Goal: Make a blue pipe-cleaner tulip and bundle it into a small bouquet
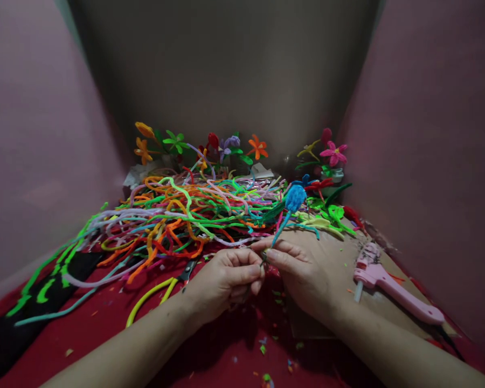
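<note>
Head view: over the red-covered desk (105, 345), the blue flower (295, 198) rises above the right hand (303, 269), whose thumb and fingers pinch the lower part of its blue stem (281, 228). The left hand (228, 275) meets it there, thumb and forefinger closed on a small dark strand (264, 257). A yellow-handled tool (149, 298) lies left of the hands, near a tangle of fuzzy colored stems (186, 215). To the right, a pink glue gun (396, 293) rests on brown cardboard (315, 323).
</note>
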The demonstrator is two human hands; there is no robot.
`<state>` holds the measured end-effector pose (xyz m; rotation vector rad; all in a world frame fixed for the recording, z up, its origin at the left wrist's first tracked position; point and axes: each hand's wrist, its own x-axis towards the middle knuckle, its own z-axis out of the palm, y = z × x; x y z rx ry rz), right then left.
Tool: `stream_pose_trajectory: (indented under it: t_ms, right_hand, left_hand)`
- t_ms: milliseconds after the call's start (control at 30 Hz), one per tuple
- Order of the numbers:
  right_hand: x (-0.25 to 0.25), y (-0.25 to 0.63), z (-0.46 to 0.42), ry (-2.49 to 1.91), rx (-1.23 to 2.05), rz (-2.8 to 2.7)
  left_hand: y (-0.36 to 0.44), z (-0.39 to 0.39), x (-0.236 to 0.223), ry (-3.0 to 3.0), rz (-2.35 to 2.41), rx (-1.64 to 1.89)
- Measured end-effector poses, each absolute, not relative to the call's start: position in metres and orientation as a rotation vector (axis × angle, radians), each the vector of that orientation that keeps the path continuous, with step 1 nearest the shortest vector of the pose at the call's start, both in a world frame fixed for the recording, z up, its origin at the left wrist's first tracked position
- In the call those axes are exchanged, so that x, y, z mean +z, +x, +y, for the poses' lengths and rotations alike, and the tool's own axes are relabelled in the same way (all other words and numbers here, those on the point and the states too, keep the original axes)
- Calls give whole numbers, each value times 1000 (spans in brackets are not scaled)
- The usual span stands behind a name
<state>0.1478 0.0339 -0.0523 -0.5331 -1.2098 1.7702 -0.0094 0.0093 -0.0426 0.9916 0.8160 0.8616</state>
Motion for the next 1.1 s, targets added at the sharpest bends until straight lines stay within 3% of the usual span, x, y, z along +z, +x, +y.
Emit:
stream_pose_trajectory:
  t_ms: [1100]
  right_hand:
    - [-44,147,35,-471,1818,-1115]
  left_hand:
    - [-16,8,-41,909,483,800]
